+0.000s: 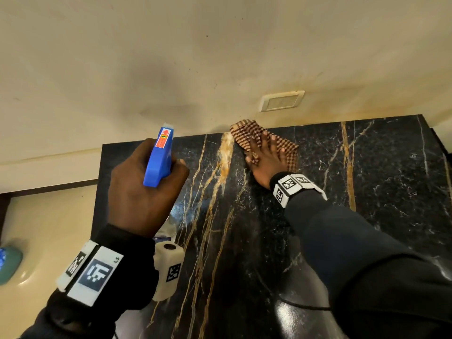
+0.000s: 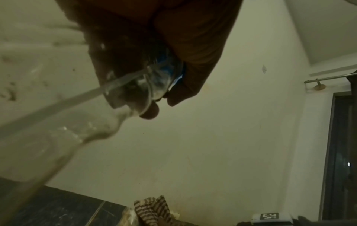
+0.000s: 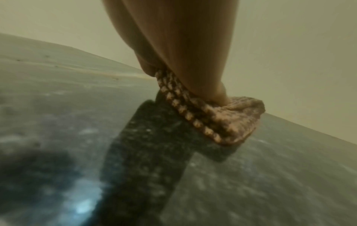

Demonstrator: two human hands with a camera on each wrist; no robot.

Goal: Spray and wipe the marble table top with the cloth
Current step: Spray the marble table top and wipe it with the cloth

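My left hand (image 1: 144, 187) grips a clear spray bottle with a blue trigger head (image 1: 158, 156), held above the left part of the black marble table top (image 1: 367, 192). In the left wrist view my fingers (image 2: 173, 61) curl round the bottle's neck (image 2: 135, 91). My right hand (image 1: 265, 157) lies flat with straight fingers on a brown-and-cream checked cloth (image 1: 247, 133), pressing it on the marble near the far edge by the wall. The right wrist view shows the cloth (image 3: 222, 122) bunched under my palm (image 3: 183, 45) on the marble (image 3: 77, 122).
A cream wall (image 1: 220, 57) rises directly behind the table, with a white socket plate (image 1: 281, 101) just above the far edge. A gold-and-white vein (image 1: 225, 152) runs down the marble left of the cloth. A teal object (image 1: 8, 263) lies on the floor at the left.
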